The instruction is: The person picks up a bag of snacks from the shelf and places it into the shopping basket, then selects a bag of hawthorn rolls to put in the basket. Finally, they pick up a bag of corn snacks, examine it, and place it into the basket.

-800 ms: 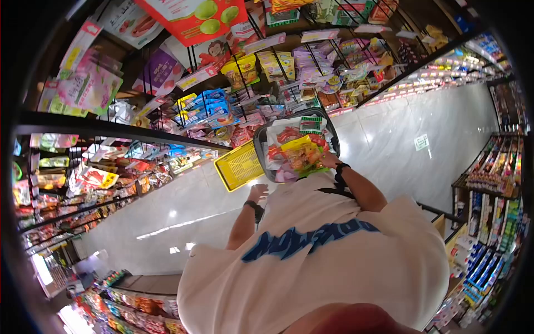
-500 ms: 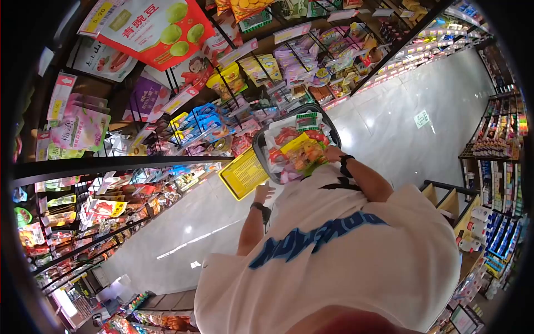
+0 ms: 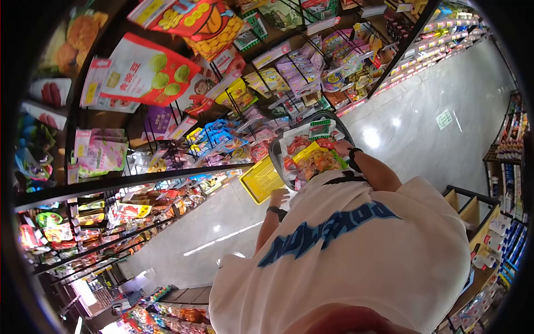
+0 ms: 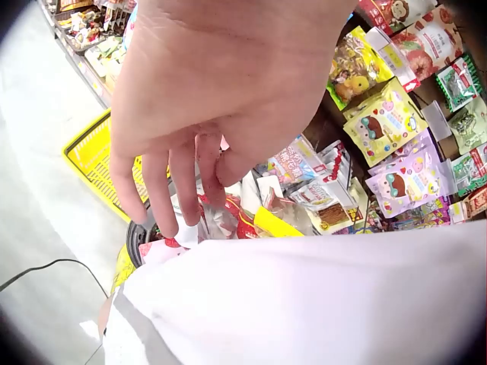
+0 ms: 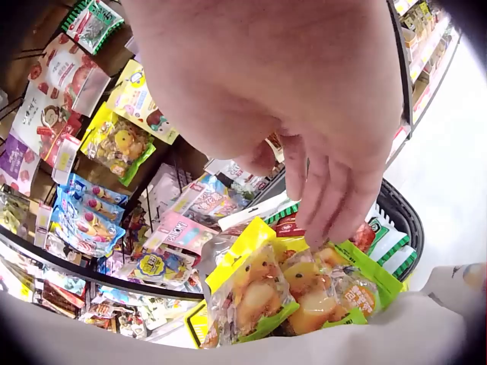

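Observation:
My left hand (image 3: 279,197) hangs beside the dark shopping basket (image 3: 273,158), with its fingers loosely extended and nothing held. From the left wrist view, those fingers overlap the packets in the basket. Over the basket's right side is my right hand (image 3: 342,147). In the right wrist view its relaxed fingers (image 5: 342,198) point down at yellow-and-green bags of snacks (image 5: 259,285) with clear fronts, fingertips right at the bags. Red packets (image 3: 303,142) and a green-edged packet (image 3: 321,128) lie in the basket as well.
A yellow basket (image 3: 261,181) sits left of the dark one. Ahead rise racks of hanging snack packets, including a large green pea bag (image 3: 150,72) and blue packets (image 3: 214,136). The grey tiled floor (image 3: 411,128) runs off to the right, with more shelves (image 3: 514,172) beyond.
The head view has shifted, so the baskets and hands appear farther right and more of the upper rack shows. My right hand stays at the basket; my left stays loose beside it.

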Demonstrator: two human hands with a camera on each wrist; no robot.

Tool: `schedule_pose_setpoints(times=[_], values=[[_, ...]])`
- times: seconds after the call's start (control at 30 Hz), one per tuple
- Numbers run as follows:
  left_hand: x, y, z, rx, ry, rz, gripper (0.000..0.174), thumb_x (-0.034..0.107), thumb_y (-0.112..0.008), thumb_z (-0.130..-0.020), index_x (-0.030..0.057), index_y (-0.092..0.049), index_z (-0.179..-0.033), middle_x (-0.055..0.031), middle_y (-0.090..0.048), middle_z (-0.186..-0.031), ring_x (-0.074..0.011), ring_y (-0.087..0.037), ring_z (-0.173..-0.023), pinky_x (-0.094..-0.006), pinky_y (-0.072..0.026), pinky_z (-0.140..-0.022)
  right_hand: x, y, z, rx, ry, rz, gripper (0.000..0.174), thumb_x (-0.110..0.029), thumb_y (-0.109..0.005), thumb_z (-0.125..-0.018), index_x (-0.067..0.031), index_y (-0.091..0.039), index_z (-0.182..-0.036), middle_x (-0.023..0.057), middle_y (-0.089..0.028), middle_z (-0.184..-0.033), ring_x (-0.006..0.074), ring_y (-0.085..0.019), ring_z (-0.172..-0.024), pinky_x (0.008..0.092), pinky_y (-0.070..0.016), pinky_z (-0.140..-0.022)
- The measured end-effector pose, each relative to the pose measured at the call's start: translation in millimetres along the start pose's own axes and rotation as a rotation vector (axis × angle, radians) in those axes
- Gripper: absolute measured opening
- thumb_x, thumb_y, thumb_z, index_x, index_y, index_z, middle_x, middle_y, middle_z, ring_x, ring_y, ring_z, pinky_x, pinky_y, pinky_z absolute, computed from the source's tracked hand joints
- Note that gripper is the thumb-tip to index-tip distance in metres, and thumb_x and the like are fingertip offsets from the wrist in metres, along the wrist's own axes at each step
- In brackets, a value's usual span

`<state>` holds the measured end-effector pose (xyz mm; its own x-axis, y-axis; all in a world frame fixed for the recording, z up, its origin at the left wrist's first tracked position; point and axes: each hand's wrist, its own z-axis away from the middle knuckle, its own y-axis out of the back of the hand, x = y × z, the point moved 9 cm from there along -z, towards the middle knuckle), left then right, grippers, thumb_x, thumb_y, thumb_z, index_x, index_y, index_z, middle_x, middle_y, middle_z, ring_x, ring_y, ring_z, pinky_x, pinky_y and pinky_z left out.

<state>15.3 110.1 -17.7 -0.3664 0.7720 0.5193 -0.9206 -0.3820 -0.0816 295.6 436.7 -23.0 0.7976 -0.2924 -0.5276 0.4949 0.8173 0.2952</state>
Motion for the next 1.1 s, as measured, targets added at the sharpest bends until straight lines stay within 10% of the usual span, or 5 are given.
schedule_pose_setpoints(times=[0.3, 0.37, 0.4, 0.63, 1.1], values=[[91.5, -32.9, -40.1, 0.007, -0.287, -0.070, 0.028, 0.020, -0.046, -0.093, 0.0031, -0.059, -0.112, -0.0103, -0.068, -0.096, -0.0210, -0.067, -0.075, -0.0293, -0.0527, -0.060, 29.2, -5.8, -59.5, 0.038, 0.646, 0.923, 0.037, -0.036, -0.044, -0.093, -0.0027, -0.058, -0.098, 0.0122, -0.066, -0.084, 0.0226, -0.067, -0.063, 0.0361, -0.0537, -0.052], [137.4, -53.4, -47.5, 0.130, -0.242, -0.253, 0.028, 0.021, -0.052, -0.090, 0.0038, -0.059, -0.112, -0.0095, -0.068, -0.093, -0.0209, -0.067, -0.071, -0.0302, -0.0519, -0.057, 51.5, 32.6, -16.9, -0.062, -0.130, -0.428, 0.041, -0.041, -0.040, -0.095, -0.0037, -0.058, -0.097, 0.0118, -0.065, -0.084, 0.0246, -0.065, -0.060, 0.0382, -0.0515, -0.048], [128.9, -39.0, -121.3, 0.011, -0.711, -0.453, 0.030, 0.026, -0.059, -0.087, 0.0045, -0.063, -0.108, -0.0092, -0.069, -0.089, -0.0199, -0.066, -0.066, -0.0322, -0.0506, -0.055, 38.2, 52.6, -6.0, -0.056, -0.135, -0.403, 0.041, -0.042, -0.040, -0.095, -0.0047, -0.057, -0.097, 0.0102, -0.064, -0.081, 0.0230, -0.063, -0.057, 0.0366, -0.0504, -0.047], [350.1, -181.0, -19.9, 0.306, -1.058, -0.884, 0.023, 0.014, -0.056, -0.085, 0.0024, -0.065, -0.103, -0.0194, -0.066, -0.099, -0.0315, -0.066, -0.084, -0.0383, -0.0513, -0.069, -38.6, 162.9, -53.7, -0.036, 0.188, -0.617, 0.035, -0.041, -0.048, -0.094, -0.0095, -0.060, -0.104, 0.0035, -0.062, -0.086, 0.0144, -0.061, -0.063, 0.0269, -0.0493, -0.054], [424.9, -188.0, -66.4, 0.531, -0.786, -0.782, 0.043, 0.000, -0.051, -0.078, 0.0071, -0.051, -0.120, -0.0183, -0.064, -0.106, -0.0390, -0.062, -0.096, -0.0476, -0.0500, -0.079, -215.4, 194.3, -12.4, 0.115, 0.648, -0.079, 0.039, -0.022, -0.054, -0.093, -0.0073, -0.049, -0.129, 0.0093, -0.061, -0.112, 0.0140, -0.066, -0.080, 0.0290, -0.0527, -0.063]])
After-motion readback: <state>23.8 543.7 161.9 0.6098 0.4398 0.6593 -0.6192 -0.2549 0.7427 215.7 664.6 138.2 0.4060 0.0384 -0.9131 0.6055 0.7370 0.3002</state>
